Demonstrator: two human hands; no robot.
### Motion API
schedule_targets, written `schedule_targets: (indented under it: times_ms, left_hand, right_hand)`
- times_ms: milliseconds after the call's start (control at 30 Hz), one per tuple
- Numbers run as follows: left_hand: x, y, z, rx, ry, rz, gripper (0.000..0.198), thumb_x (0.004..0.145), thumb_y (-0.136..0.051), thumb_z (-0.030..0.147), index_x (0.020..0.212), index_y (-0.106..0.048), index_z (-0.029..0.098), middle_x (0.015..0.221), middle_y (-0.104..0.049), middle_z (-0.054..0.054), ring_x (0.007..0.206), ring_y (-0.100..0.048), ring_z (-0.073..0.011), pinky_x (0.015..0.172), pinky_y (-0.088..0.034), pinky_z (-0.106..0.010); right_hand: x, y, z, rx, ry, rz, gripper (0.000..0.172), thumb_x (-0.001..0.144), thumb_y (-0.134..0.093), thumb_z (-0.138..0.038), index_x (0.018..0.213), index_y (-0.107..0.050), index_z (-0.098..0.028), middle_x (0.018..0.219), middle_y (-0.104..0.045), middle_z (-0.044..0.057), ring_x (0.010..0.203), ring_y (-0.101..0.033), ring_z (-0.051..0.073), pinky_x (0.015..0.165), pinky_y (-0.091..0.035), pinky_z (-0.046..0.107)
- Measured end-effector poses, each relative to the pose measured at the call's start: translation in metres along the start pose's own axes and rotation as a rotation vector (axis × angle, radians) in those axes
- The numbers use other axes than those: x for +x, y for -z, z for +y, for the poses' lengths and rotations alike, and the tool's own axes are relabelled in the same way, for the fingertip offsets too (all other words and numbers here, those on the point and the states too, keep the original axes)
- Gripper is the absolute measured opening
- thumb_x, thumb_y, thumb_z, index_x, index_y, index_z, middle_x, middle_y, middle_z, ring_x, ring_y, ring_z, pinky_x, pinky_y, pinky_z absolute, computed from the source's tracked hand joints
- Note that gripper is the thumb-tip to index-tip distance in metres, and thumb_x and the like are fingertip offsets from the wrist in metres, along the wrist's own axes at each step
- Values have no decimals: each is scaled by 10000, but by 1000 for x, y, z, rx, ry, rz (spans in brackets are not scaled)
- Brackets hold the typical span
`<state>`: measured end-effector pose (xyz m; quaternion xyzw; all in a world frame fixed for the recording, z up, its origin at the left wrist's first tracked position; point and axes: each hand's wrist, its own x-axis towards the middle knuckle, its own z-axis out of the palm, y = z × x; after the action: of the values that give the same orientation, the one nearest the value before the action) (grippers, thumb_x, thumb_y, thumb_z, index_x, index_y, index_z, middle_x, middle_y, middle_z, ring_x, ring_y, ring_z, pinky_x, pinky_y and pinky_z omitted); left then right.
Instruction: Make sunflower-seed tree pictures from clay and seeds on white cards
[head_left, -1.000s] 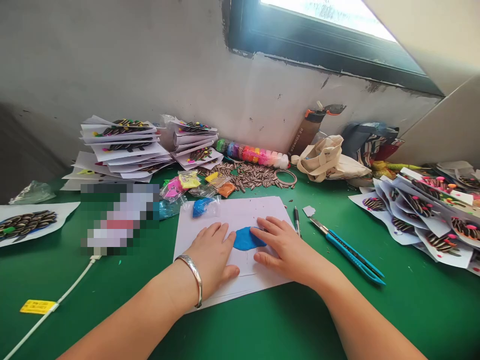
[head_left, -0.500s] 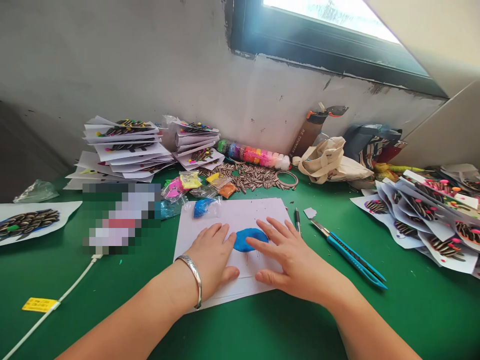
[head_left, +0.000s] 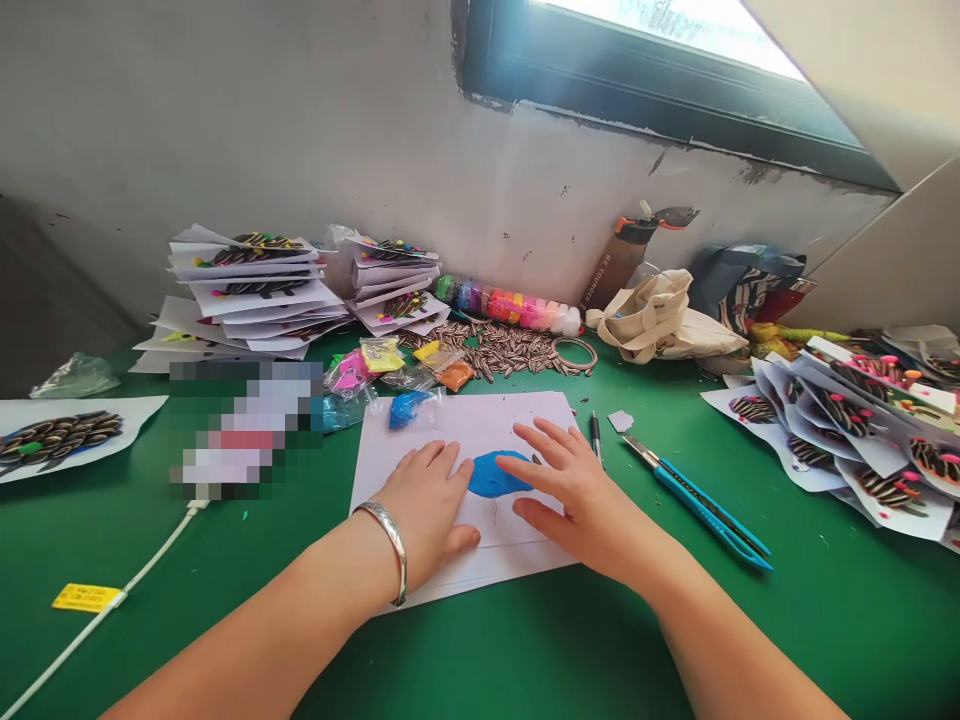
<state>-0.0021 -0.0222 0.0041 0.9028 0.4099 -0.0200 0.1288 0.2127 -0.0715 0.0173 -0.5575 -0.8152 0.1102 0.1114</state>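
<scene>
A flat blue oval of modelling clay [head_left: 495, 474] lies on the white paper [head_left: 480, 420], with thin drawn lines below it. My left hand [head_left: 427, 505], with a silver bangle at the wrist, rests on the paper at the oval's left side, fingers stretched out. On the other side, my right hand [head_left: 562, 480] is open with spread fingers, some of them over the oval's right edge. Neither hand holds anything. Above my left hand, a small bag of blue clay [head_left: 410, 409] lies on the paper's upper left part.
Sunflower seeds [head_left: 495, 350] are heaped behind the paper, beside small bags of coloured clay [head_left: 381, 355]. To the right lie a pen [head_left: 595, 437] and a blue utility knife [head_left: 701, 505] with its blade out. Stacks of seed pictures [head_left: 251, 290] stand left and right [head_left: 840, 430].
My right hand has shifted slightly and its fingers have changed position over the oval's right edge. My left hand stays almost where it was. The whole view has tilted a little.
</scene>
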Motion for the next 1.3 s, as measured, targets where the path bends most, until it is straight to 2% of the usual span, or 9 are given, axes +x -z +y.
schedule_targets:
  times_ms: [100, 333, 467, 633, 833, 1033, 1200, 1300]
  left_hand:
    - [0, 1, 1, 11, 6, -6, 638, 755, -606, 461, 1306, -487, 164, 1427, -414, -178, 1323, -335, -364, 1065, -311, -514]
    - [0, 5, 4, 37, 24, -58, 647, 767, -600, 432, 1330, -470, 140, 1446, -386, -188, 1340, -310, -364, 1083, -289, -506]
    - [0, 3, 2, 28, 21, -38, 631, 758, -603, 430, 1318, -479, 167, 1441, -398, -169, 1334, -318, -361, 1077, -295, -512]
    - [1, 1, 2, 33, 15, -24, 632, 758, -605, 448, 1316, -482, 177, 1435, -406, -166, 1330, -325, -355, 1069, -305, -511]
    - [0, 7, 5, 56, 19, -56, 639, 772, -592, 446, 1331, -471, 160, 1445, -393, -169, 1332, -320, -357, 1073, -302, -505]
    - [-1, 14, 7, 34, 10, -80, 649, 784, -591, 429, 1332, -469, 104, 1427, -399, -209, 1322, -330, -377, 1073, -297, -518]
    - [-1, 14, 7, 22, -1, -72, 645, 784, -595, 424, 1325, -470, 97, 1413, -413, -213, 1311, -343, -380, 1056, -318, -519]
    - [-1, 14, 7, 22, -3, -72, 633, 787, -590, 418, 1315, -475, 88, 1407, -418, -217, 1311, -340, -383, 1056, -311, -532]
  right_hand:
    - [5, -9, -1, -6, -24, 44, 403, 891, -525, -283, 1281, -534, -382, 1469, -391, 21, 1390, -245, 302, 1079, -223, 611]
    - [25, -26, -1, -15, -211, 18, 653, 801, -616, -460, 1401, -392, -336, 1486, -354, 72, 1385, -230, 343, 1069, -175, 639]
    - [27, -27, 3, 0, -234, -14, 642, 807, -595, -498, 1399, -388, -361, 1482, -361, 61, 1388, -217, 345, 1063, -152, 650]
    - [28, -25, 1, 40, -270, 17, 687, 797, -557, -595, 1412, -371, -350, 1511, -307, 72, 1401, -182, 345, 1067, -151, 643]
    - [31, -30, -7, 22, -248, -13, 630, 805, -599, -472, 1392, -404, -351, 1486, -356, 52, 1392, -203, 337, 1074, -127, 638]
    - [33, -29, -15, 54, -272, -34, 680, 784, -595, -536, 1404, -386, -351, 1499, -330, 48, 1403, -174, 334, 1084, -110, 627]
    - [35, -25, -20, 26, -252, -79, 577, 820, -567, -466, 1371, -432, -359, 1503, -323, 53, 1401, -182, 330, 1076, -121, 636]
    - [36, -20, -18, 60, -269, -116, 613, 814, -545, -548, 1384, -413, -366, 1516, -300, 51, 1410, -160, 332, 1081, -127, 631]
